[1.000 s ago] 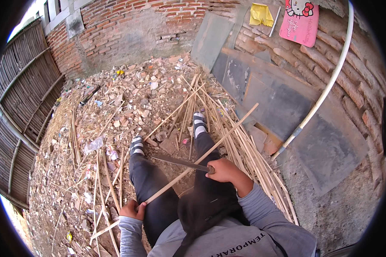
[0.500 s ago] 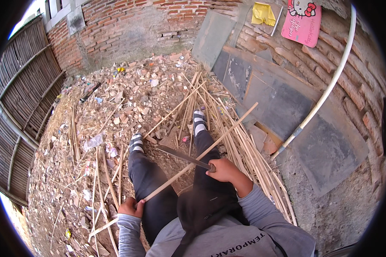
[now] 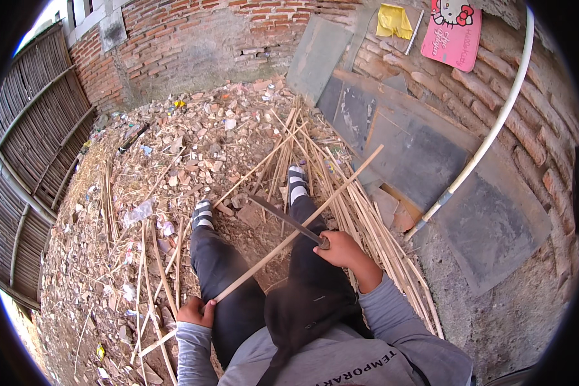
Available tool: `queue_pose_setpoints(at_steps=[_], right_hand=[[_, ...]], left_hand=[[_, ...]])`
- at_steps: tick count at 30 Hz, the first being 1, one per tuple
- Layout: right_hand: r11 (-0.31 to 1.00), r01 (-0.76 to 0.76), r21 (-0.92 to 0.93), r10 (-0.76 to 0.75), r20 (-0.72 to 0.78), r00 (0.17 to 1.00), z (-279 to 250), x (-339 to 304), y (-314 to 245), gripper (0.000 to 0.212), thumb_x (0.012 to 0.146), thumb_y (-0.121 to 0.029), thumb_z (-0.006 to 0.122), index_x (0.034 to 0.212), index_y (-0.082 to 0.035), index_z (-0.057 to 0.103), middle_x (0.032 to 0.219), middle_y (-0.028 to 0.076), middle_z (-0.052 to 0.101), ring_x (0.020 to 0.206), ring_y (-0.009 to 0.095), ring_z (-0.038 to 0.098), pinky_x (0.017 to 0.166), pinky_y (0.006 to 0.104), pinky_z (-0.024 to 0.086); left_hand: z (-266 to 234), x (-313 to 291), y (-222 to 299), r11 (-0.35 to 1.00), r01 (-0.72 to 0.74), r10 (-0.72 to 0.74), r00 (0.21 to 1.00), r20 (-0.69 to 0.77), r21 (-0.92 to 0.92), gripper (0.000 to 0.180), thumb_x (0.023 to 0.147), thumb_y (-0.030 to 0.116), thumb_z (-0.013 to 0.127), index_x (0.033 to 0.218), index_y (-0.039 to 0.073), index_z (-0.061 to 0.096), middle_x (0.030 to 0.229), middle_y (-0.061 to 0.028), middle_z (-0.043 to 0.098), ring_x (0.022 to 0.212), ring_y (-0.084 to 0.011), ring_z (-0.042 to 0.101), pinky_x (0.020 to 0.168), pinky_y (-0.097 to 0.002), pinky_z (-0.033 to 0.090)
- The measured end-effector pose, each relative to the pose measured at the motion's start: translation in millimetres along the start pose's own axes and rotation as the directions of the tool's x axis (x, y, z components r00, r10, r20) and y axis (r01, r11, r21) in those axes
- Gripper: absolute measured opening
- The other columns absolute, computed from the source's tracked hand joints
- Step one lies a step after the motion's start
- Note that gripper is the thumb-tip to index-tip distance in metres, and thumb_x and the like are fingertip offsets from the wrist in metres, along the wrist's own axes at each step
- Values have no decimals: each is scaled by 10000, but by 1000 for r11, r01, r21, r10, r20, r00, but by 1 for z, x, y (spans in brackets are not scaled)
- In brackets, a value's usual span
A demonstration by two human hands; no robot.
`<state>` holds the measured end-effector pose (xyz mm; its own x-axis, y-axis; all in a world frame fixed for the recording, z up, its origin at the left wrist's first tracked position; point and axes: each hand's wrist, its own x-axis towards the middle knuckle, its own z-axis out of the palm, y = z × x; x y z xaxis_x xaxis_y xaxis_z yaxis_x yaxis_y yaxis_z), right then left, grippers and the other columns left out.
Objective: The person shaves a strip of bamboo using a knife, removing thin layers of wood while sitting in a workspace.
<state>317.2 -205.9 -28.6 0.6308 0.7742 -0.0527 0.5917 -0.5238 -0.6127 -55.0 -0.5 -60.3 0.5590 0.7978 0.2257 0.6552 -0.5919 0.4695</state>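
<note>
Across my lap runs a long, pale bamboo strip (image 3: 264,260), slanting from lower left up to the right. My left hand (image 3: 196,312) is closed around it near its lower end, beside my left thigh. My right hand (image 3: 341,249) grips the dark handle of a long-bladed knife (image 3: 283,217). The blade points up and to the left, crossing the strip above my knees. Whether its edge touches the strip I cannot tell.
More bamboo strips (image 3: 360,219) lie in a pile along my right leg, and several (image 3: 149,283) are scattered on my left. Rubble covers the ground. Dark flat sheets (image 3: 418,148) and a pale pole (image 3: 489,138) lean against the brick wall at right; a bamboo fence (image 3: 29,128) stands at left.
My right hand and the knife have shifted slightly to the right and up along the strip. The strip's far end has dipped a little to the left; my left hand stays put.
</note>
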Motion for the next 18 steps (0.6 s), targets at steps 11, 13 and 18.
queue_pose_setpoints(at_steps=[11,13,18], right_hand=[[996,-56,64,58,-38,998,-9,3,4,361,778,-328,744,1017,-68,668,876,198,676,870,393,650,753,446,514],[994,-80,74,93,-179,979,-13,8,19,424,779,-331,741,1087,-49,663,886,207,680,880,387,656,769,439,518],[985,-168,26,170,-145,975,-14,6,28,499,789,-347,735,1152,-18,639,938,212,689,922,382,662,806,423,524]], left_hand=[[1,0,0,1000,7,-7,1000,-21,-18,415,801,404,737,679,58,543,583,-151,574,548,-388,581,533,-467,450],[2,0,3,1000,10,-11,1000,-17,-24,411,802,404,736,682,58,549,588,-154,579,553,-389,586,536,-467,454],[-4,2,8,1000,6,-7,1000,14,27,411,806,417,729,692,58,563,601,-162,593,565,-392,598,542,-468,462]])
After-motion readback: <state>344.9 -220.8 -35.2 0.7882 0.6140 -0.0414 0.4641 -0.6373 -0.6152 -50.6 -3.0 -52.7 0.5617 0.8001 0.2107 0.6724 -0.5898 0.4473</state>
